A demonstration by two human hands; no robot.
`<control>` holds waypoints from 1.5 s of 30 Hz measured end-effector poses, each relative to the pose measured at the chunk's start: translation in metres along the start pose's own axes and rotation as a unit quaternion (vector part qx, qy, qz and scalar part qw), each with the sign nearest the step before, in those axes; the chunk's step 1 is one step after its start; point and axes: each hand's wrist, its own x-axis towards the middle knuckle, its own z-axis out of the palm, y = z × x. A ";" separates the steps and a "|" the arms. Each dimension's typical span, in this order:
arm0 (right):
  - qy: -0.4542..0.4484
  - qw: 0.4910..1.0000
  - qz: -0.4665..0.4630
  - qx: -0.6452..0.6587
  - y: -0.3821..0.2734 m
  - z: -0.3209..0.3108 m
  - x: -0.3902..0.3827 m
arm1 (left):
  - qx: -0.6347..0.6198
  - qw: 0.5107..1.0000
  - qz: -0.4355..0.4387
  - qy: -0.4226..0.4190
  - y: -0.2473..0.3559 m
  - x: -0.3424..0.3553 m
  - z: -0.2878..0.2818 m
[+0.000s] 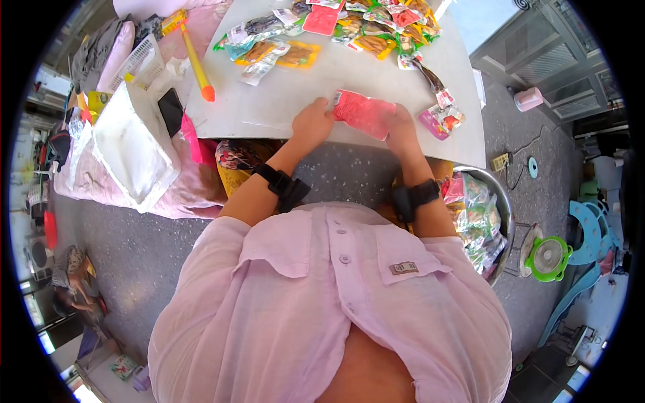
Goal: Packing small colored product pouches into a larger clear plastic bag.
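A flat red plastic packet (365, 114) is stretched between my two hands, above the near edge of the white table (269, 111). My left hand (313, 123) pinches its left end, and my right hand (403, 129) grips its right end. Beyond them lies a pile of packets (373, 30) in orange, green, clear and red wrapping. Two orange packets (295, 54) and a silvery one (264, 64) lie nearer, left of the pile. To the right of my right hand sits a pink and white packet (441, 122), with a narrow dark packet (430, 79) just behind it.
A metal basin (507, 215) full of wrapped packets stands by my right side. Left of the table are a white foam box (134, 151), a dark phone (170, 111) and a pink cloth (191, 138). A yellow stick with an orange tip (197, 64) lies at the table's left edge.
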 end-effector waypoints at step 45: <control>0.080 0.836 -0.312 -0.444 0.046 -0.011 0.022 | -0.414 0.889 -0.186 0.065 -0.023 0.211 -0.029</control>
